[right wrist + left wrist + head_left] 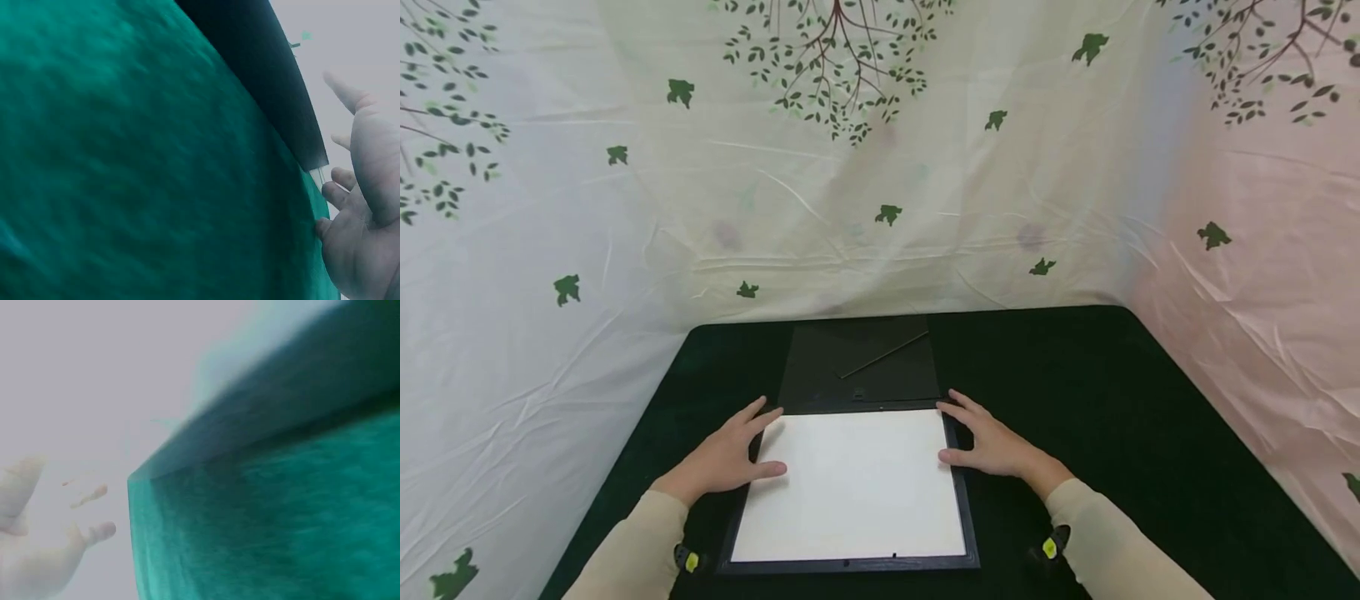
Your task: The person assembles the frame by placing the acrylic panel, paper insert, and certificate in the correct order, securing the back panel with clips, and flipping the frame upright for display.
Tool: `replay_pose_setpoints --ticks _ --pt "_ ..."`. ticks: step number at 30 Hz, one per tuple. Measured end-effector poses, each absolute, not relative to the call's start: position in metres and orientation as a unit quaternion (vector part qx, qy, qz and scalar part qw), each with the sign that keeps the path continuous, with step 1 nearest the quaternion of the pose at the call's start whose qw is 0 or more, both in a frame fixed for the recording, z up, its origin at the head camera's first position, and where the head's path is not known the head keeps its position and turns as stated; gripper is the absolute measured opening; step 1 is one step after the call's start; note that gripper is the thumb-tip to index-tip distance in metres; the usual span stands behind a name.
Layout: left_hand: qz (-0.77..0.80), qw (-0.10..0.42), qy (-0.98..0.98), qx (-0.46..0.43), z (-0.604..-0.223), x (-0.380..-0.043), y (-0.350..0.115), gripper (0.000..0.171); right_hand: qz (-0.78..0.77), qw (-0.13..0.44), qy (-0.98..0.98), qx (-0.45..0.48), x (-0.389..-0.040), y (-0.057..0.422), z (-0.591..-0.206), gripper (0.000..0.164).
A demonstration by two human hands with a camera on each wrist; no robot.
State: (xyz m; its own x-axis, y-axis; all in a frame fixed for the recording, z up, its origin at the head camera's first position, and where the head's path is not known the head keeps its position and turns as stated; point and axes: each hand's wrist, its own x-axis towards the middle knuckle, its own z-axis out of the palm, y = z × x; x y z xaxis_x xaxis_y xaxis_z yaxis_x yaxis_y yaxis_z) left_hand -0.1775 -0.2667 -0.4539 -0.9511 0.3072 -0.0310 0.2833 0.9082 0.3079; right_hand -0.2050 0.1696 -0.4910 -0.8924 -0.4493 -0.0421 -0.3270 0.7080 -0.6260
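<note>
A white sheet (850,487) fills a dark rectangular frame (850,567) lying flat on the table. My left hand (726,454) spreads over the frame's left side, thumb and forefinger extending across the sheet's edge. On the opposite side my right hand (996,442) is spread too, with its thumb and forefinger tips at the sheet's right edge. Neither hand grips anything. In the left wrist view, the left hand (44,550) appears washed out beside the frame's dark side (250,406). The right wrist view has the right hand (365,219) near the frame's edge (269,81).
Behind the frame lies a dark grey panel (820,354) with a thin rod (883,354) slanting across it. Dark green cloth (1060,367) covers the table. Pale curtains (820,192) printed with leaves and branches surround it at the back and sides.
</note>
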Motion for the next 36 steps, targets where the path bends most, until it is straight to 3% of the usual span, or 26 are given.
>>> replay_pose_setpoints --ticks 8,22,36 --pt "0.149 0.043 0.980 0.124 -0.444 -0.205 -0.267 0.096 -0.312 0.073 0.927 -0.195 -0.225 0.181 -0.480 0.081" --pt "0.193 0.080 0.973 0.100 -0.459 -0.246 -0.262 0.091 -0.294 0.083 0.931 -0.202 -0.268 0.173 -0.478 0.079" --pt "0.186 0.139 0.969 0.079 -0.468 -0.260 -0.250 0.097 -0.266 0.099 0.943 -0.174 -0.291 0.153 -0.487 0.076"
